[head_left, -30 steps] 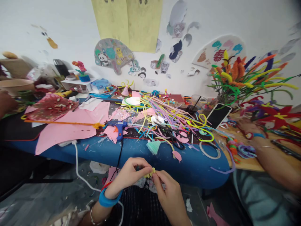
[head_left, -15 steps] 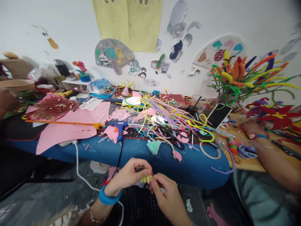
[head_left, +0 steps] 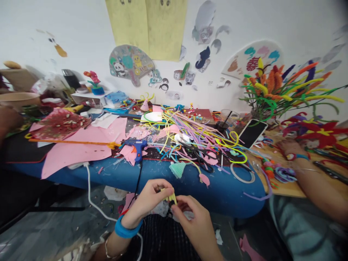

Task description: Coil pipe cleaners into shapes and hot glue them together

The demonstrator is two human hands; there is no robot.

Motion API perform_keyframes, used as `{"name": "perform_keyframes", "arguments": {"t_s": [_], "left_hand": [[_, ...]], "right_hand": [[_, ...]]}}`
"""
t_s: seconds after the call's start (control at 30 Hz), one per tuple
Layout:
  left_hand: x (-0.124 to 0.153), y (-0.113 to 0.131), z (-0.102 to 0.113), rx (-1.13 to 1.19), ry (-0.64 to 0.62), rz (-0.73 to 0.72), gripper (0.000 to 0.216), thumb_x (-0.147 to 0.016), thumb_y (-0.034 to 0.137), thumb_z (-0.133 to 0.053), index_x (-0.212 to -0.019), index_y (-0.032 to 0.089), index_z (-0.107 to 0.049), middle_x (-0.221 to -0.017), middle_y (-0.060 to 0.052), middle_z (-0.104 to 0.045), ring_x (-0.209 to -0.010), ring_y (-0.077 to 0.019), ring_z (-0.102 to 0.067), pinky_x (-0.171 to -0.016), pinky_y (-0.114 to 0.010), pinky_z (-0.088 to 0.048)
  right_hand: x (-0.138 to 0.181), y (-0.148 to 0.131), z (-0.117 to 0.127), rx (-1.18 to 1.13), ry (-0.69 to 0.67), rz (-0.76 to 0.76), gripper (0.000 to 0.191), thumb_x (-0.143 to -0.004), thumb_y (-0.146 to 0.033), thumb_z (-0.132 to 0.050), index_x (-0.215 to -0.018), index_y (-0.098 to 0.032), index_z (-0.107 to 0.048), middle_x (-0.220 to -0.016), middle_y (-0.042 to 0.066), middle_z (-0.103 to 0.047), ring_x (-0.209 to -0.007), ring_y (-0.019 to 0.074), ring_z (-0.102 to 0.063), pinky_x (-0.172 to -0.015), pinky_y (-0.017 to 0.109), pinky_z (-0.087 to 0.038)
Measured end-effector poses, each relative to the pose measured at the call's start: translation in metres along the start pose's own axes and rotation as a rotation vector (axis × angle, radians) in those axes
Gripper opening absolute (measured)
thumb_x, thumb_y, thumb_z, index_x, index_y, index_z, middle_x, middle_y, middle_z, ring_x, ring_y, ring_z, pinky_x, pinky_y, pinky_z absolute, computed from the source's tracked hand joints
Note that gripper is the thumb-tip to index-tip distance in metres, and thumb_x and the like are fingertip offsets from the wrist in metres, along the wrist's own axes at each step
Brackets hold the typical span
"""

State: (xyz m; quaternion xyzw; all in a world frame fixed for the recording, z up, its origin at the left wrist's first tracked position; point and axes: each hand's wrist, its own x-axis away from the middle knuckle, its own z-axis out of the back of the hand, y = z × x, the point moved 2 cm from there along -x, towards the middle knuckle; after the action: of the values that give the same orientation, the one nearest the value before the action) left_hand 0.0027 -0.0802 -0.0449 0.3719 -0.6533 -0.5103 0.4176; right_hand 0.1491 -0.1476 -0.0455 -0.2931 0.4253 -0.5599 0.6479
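Note:
Above my lap, my left hand (head_left: 154, 197) pinches a small piece of pale yellow pipe cleaner (head_left: 172, 198) bent into several close folds. My right hand (head_left: 191, 217) has its thumb and forefinger closed at the lower right end of that piece. The fingertips hide part of the folds. Beyond my hands, on the blue table edge, lie a mint-green ribbed triangle (head_left: 177, 169) and a pink leaf-shaped piece (head_left: 204, 179) on a yellow-green stem. Behind my left hand rests a blue glue gun (head_left: 139, 149), its black cord hanging down.
Loose pipe cleaners (head_left: 187, 125) pile across the table, with black scissors (head_left: 199, 156) among them. Pink sheets (head_left: 78, 154) lie at left. A phone (head_left: 252, 134) leans near a pipe-cleaner bouquet (head_left: 277, 83). Another person's arm (head_left: 312, 181) rests at right. A white cable (head_left: 91, 192) hangs down.
Both hands have risen slightly. The yellow folded piece has turned more upright and more of it shows between my fingers. The table things have stayed put.

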Motion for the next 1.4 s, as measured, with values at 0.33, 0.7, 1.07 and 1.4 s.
{"name": "perform_keyframes", "arguments": {"t_s": [0.33, 0.7, 1.07, 1.4], "left_hand": [[-0.001, 0.003, 0.0, 0.066, 0.01, 0.001, 0.023, -0.071, 0.033, -0.075, -0.066, 0.013, -0.067, -0.057, 0.0, -0.065, -0.052, -0.0109, -0.056, -0.053, -0.021, -0.042], [-0.003, 0.001, 0.005, 0.009, -0.036, 0.009, 0.021, -0.073, 0.033, -0.074, -0.068, 0.013, -0.067, -0.059, 0.0, -0.066, -0.054, -0.0116, -0.057, -0.056, -0.022, -0.043], [-0.014, -0.005, 0.005, 0.133, 0.298, -0.147, 0.019, -0.075, 0.033, -0.073, -0.077, 0.015, -0.067, -0.063, 0.003, -0.063, -0.057, -0.0101, -0.055, -0.058, -0.021, -0.044], [-0.025, 0.005, -0.002, 0.248, 0.285, -0.156, 0.023, -0.073, 0.034, -0.073, -0.077, 0.016, -0.06, -0.065, 0.003, -0.061, -0.057, -0.0121, -0.06, -0.057, -0.023, -0.046]], "right_hand": [[0.0, -0.008, -0.007, 0.213, 0.223, 0.327, 0.012, -0.089, -0.013, -0.053, -0.088, -0.021, -0.063, -0.078, 0.004, -0.07, -0.07, 0.0163, -0.067, -0.066, 0.027, -0.054], [-0.002, -0.007, 0.0, 0.154, 0.098, 0.282, 0.01, -0.09, -0.017, -0.054, -0.086, -0.021, -0.063, -0.08, 0.005, -0.069, -0.074, 0.0174, -0.066, -0.067, 0.028, -0.054], [-0.075, 0.066, 0.071, 0.737, 0.263, 0.035, 0.037, -0.093, -0.024, -0.041, -0.124, -0.01, -0.056, -0.129, 0.02, -0.057, -0.12, 0.0307, -0.053, -0.098, 0.046, -0.045], [-0.129, 0.078, 0.089, 0.84, 0.082, -0.023, 0.033, -0.075, -0.011, -0.057, -0.107, -0.008, -0.066, -0.109, 0.021, -0.066, -0.107, 0.0324, -0.057, -0.093, 0.042, -0.041]]}}
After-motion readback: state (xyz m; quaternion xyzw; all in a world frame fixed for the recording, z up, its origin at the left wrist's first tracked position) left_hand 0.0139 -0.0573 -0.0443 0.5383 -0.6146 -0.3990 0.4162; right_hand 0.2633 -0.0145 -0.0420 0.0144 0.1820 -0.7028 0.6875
